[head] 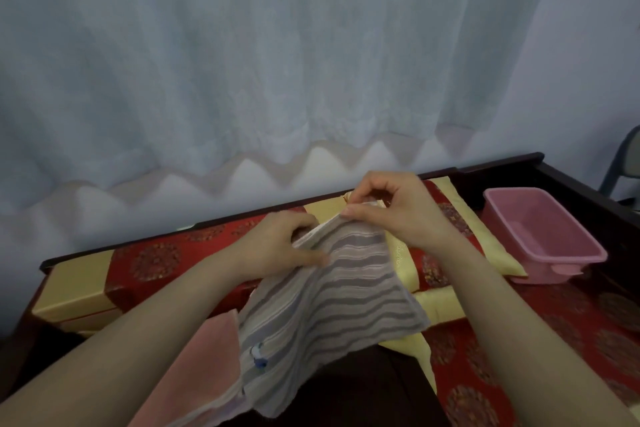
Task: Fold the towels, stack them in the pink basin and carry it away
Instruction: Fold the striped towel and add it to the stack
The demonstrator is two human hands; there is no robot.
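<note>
A grey striped towel hangs lifted in front of me, its top edge bunched between both hands. My left hand grips the towel's upper left edge with thumb and fingers. My right hand pinches the upper corner a little higher and to the right. The towel's lower part drapes down toward my lap. A pink towel lies under its lower left side, partly covered. The pink basin stands empty at the right, apart from both hands.
Red and yellow patterned cushions cover a dark wooden bench. A pale curtain hangs behind it. A chair frame shows at the far right edge.
</note>
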